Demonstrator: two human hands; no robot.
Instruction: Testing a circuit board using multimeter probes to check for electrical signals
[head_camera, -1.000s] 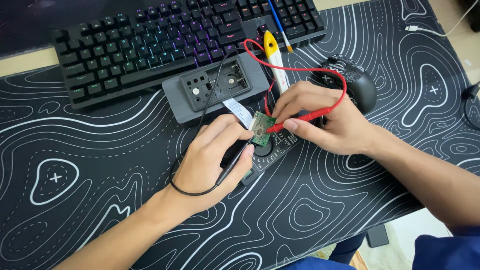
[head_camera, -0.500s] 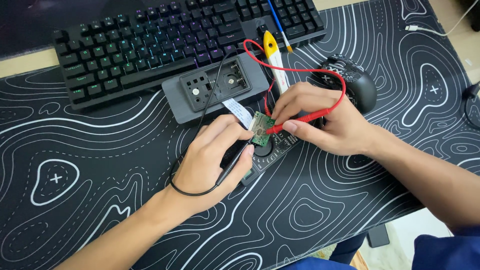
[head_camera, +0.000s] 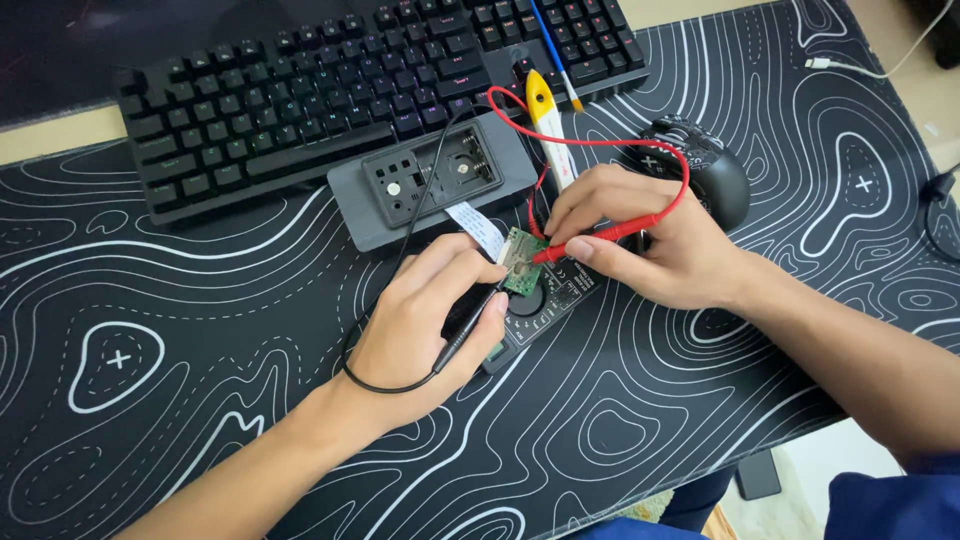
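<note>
From above, the left hand (head_camera: 425, 320) grips a black probe (head_camera: 468, 328) and half hides the multimeter (head_camera: 545, 305) beneath. The right hand (head_camera: 650, 240) pinches a red probe (head_camera: 600, 235) onto the small green circuit board (head_camera: 522, 262), held over the meter. Nothing has shifted since a second ago. All rests on a black, white-lined desk mat (head_camera: 200, 330) before a keyboard (head_camera: 300, 100).

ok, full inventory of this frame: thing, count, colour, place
keyboard: 1, black, top left
grey housing: 1, below keyboard
circuit board: 1, green, centre, at both probe tips
multimeter: 1, black, under the hands
red probe: 1, right hand
black probe: 1, left hand
yellow-handled tool: 1, above board
mouse: 1, black, right
desk mat: 1, black with white lines
left hand: holds black probe
right hand: holds red probe
</note>
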